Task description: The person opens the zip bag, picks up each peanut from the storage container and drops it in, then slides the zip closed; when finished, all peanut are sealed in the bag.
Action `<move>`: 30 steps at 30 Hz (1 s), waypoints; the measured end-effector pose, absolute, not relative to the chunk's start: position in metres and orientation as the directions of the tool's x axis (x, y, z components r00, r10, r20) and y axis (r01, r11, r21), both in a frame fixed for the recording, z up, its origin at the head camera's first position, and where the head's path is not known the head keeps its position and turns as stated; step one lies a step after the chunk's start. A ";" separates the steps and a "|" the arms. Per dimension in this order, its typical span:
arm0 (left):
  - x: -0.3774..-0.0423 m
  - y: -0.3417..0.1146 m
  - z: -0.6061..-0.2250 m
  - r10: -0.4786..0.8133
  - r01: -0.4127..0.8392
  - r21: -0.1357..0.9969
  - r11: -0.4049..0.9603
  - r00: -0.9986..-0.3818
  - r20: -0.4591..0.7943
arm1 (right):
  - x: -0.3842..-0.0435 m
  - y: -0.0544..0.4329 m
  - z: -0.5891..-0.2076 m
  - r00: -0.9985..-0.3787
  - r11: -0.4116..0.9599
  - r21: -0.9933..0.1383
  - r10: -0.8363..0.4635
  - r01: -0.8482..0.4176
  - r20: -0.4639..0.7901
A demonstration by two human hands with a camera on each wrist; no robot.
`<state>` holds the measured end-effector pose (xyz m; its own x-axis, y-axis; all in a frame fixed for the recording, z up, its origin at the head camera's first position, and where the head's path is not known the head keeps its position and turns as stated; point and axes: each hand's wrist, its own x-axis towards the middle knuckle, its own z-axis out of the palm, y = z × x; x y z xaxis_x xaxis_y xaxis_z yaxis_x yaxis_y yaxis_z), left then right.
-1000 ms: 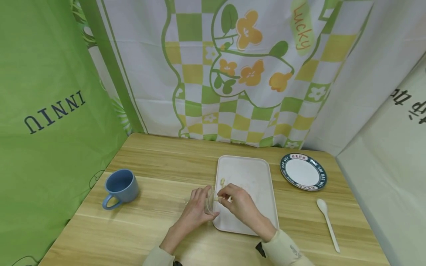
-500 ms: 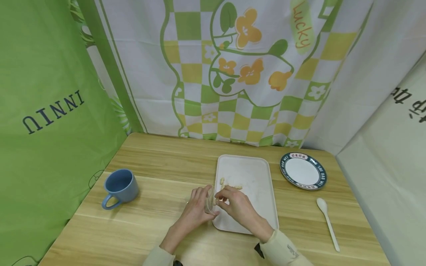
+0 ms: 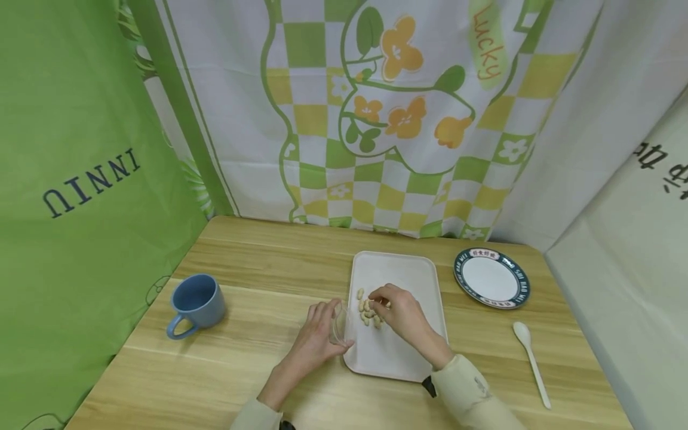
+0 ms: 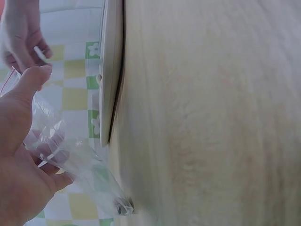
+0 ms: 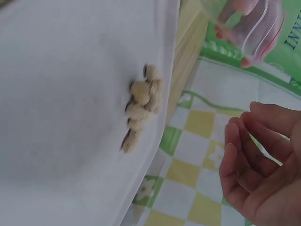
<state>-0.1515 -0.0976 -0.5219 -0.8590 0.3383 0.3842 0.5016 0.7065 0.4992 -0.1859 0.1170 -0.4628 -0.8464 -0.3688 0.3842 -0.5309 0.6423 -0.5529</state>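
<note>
My left hand (image 3: pixel 313 335) holds a clear zip bag (image 3: pixel 338 323) at the left edge of a white tray (image 3: pixel 371 352). Its mouth, with a red zip line, faces the tray. The left wrist view shows the see-through bag (image 4: pixel 87 162) hanging between thumb and fingers, down toward the wooden tabletop. Several unshelled peanuts (image 5: pixel 141 94) lie in a small heap on the tray. Over that heap is my right hand (image 3: pixel 402 310), fingers loosely bent and thumb near the fingertips. In the right wrist view nothing shows between the fingers of the right hand (image 5: pixel 263 162).
A blue mug (image 3: pixel 197 301) stands at the left of the table. To the right of the tray are a dark-rimmed plate (image 3: pixel 490 278) and a white spoon (image 3: pixel 531 364). A checked curtain (image 3: pixel 376 197) hangs along the table's back edge.
A second ago my right hand pinched a peanut at the bag's mouth. It has since moved right, away from the bag, over the peanuts without that peanut. My left hand has stayed in place.
</note>
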 end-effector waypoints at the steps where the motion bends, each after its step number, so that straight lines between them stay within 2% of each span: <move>1: -0.151 -0.098 -0.522 0.338 0.503 0.500 0.705 -0.858 0.387 | -0.188 0.120 -0.463 -0.860 0.658 -0.556 -0.354 -0.508 0.367; 9: -0.152 -0.098 -0.522 0.322 0.496 0.505 0.706 -0.861 0.395 | -0.207 0.134 -0.475 -0.938 0.761 -0.548 -0.287 -0.347 0.196; 13: -0.152 -0.099 -0.522 0.323 0.499 0.501 0.707 -0.858 0.399 | -0.213 0.139 -0.486 -0.955 0.791 -0.536 -0.268 -0.295 0.129; 21: -0.153 -0.099 -0.522 0.336 0.510 0.489 0.708 -0.852 0.402 | -0.221 0.144 -0.500 -0.954 0.805 -0.520 -0.293 -0.284 0.067; 30: -0.151 -0.099 -0.523 0.332 0.506 0.495 0.707 -0.855 0.399 | -0.228 0.144 -0.509 -0.959 0.830 -0.488 -0.276 -0.270 0.060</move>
